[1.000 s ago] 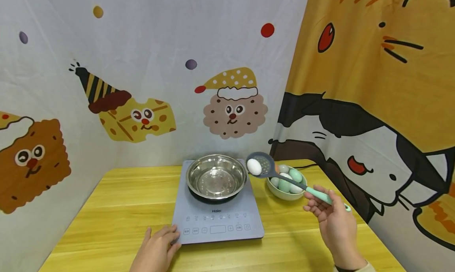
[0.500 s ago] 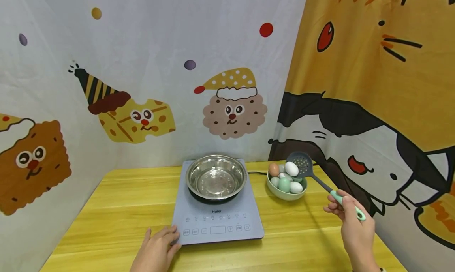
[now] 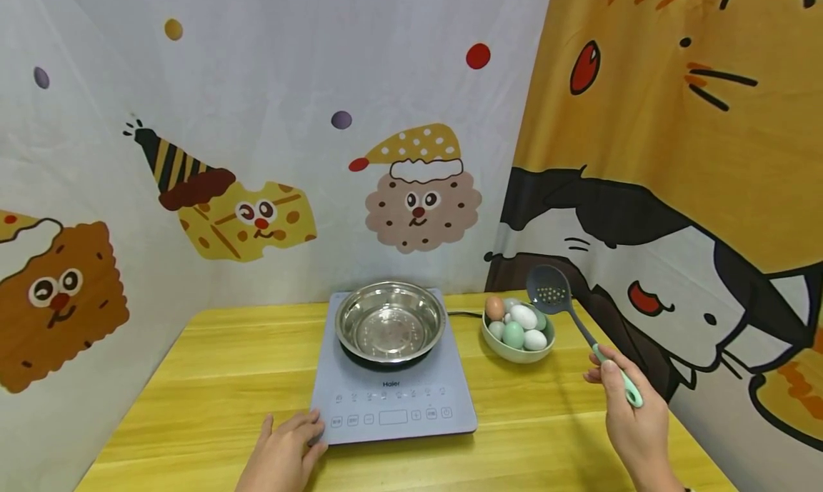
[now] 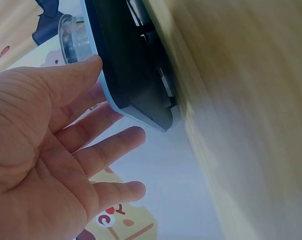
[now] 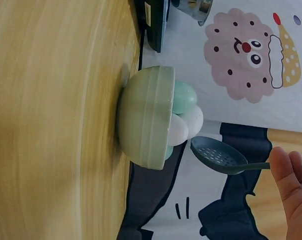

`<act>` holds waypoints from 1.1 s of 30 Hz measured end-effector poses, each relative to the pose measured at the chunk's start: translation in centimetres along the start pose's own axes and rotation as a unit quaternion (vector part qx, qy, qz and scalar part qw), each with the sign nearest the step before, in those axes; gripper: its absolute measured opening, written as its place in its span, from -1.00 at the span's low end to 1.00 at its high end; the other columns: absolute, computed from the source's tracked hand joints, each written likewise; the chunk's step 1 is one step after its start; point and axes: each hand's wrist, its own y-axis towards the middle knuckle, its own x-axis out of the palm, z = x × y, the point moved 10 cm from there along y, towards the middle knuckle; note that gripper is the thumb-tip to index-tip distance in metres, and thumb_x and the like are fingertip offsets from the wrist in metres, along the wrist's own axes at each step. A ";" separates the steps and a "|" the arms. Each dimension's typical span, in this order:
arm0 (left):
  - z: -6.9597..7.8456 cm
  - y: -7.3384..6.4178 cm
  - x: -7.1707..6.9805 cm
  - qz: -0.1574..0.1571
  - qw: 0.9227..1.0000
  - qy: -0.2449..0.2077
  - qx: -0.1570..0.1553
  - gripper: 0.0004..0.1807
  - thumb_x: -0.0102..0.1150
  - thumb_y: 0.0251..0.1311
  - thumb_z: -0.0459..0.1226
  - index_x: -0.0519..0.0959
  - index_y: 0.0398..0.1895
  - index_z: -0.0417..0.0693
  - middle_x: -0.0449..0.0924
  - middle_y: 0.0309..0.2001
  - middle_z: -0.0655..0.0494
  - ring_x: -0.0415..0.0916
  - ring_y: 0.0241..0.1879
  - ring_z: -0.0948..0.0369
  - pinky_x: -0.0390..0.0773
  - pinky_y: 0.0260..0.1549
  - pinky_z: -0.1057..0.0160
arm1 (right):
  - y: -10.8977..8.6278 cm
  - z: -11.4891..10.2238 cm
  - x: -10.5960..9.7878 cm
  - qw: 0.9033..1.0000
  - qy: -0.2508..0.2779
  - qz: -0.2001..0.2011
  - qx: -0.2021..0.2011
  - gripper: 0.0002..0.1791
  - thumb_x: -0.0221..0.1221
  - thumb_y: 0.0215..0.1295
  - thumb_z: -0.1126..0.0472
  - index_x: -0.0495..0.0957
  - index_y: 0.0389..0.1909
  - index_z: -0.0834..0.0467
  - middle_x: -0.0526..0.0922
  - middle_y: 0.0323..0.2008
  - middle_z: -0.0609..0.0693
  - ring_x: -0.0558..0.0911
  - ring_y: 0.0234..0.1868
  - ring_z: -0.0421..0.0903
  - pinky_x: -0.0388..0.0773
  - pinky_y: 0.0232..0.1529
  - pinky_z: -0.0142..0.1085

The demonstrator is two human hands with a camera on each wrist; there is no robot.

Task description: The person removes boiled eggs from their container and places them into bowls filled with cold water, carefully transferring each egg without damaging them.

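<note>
My right hand [image 3: 636, 413] grips the mint handle of a grey slotted spoon [image 3: 549, 292]. The spoon's head is bare and raised at the right of a pale green bowl [image 3: 511, 353]. In that bowl lie several eggs, with a white egg [image 3: 524, 317] on top and a brown egg [image 3: 494, 308] at the left. The right wrist view has the spoon head [image 5: 218, 155] just beyond the eggs. With relaxed, spread fingers, my left hand [image 3: 283, 453] touches the front left corner of an induction cooker [image 3: 411, 381]; the thumb is at its edge in the left wrist view.
A round stainless steel pot [image 3: 349, 328] stands on the cooker's rear half. Its black cord [image 3: 464, 313] runs right, behind the bowl. Wood-patterned table [image 3: 212, 378] surrounds the cooker, and printed cartoon curtains [image 3: 270, 121] hang close behind and at the right.
The slotted spoon, carrying a white egg, has moved right from beside the pot to over the bowl. The egg now lies among the others and the spoon is lifted off. The left hand stays put.
</note>
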 end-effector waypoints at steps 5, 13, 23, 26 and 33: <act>0.0 0.0 -0.1 0.001 1.000 -0.001 0.001 -0.70 0.56 0.20 -0.19 0.81 -0.04 -0.10 0.78 0.18 -0.02 0.71 0.23 -0.07 0.24 0.37 -0.65 | 0.0 -0.6 -0.2 1.000 0.009 0.006 -0.013 -0.67 0.07 0.70 0.16 0.68 0.27 0.12 0.72 -0.14 -0.45 0.73 -0.28 -0.49 0.53 -0.02 -0.79; 0.1 0.0 -0.2 0.003 1.000 0.003 0.004 -0.69 0.56 0.20 -0.18 0.81 -0.04 -0.09 0.78 0.18 -0.01 0.71 0.23 -0.06 0.25 0.38 -0.64 | 0.0 -0.4 0.1 1.000 0.009 -0.004 -0.002 -0.66 0.05 0.71 0.12 0.67 0.28 0.09 0.74 -0.13 -0.40 0.73 -0.26 -0.48 0.52 0.00 -0.79; 0.0 0.0 -0.1 -0.005 1.000 0.005 -0.001 -0.68 0.55 0.21 -0.18 0.81 -0.02 -0.10 0.77 0.20 0.00 0.70 0.24 -0.05 0.23 0.39 -0.64 | 0.7 0.0 -0.7 0.997 0.060 0.039 0.005 -0.63 0.01 0.73 0.13 0.65 0.24 0.23 0.77 -0.18 -0.33 0.76 -0.33 -0.38 0.67 -0.11 -0.68; 0.0 0.0 -0.1 -0.004 1.000 0.006 0.000 -0.68 0.55 0.21 -0.18 0.81 -0.02 -0.10 0.77 0.20 0.00 0.70 0.24 -0.05 0.23 0.38 -0.64 | 1.4 1.7 -1.0 0.993 0.083 0.063 0.055 -0.58 -0.02 0.74 0.04 0.60 0.27 0.25 0.75 -0.18 -0.31 0.75 -0.33 -0.37 0.71 -0.19 -0.63; 0.0 -0.1 0.0 -0.003 1.000 0.007 0.001 -0.69 0.55 0.20 -0.17 0.81 -0.03 -0.09 0.78 0.19 0.00 0.71 0.23 -0.05 0.24 0.38 -0.65 | 1.7 8.6 0.3 0.941 0.214 0.052 0.256 -0.49 0.02 0.66 -0.18 0.46 0.33 0.11 0.70 -0.15 -0.18 0.74 -0.23 -0.31 0.77 -0.20 -0.51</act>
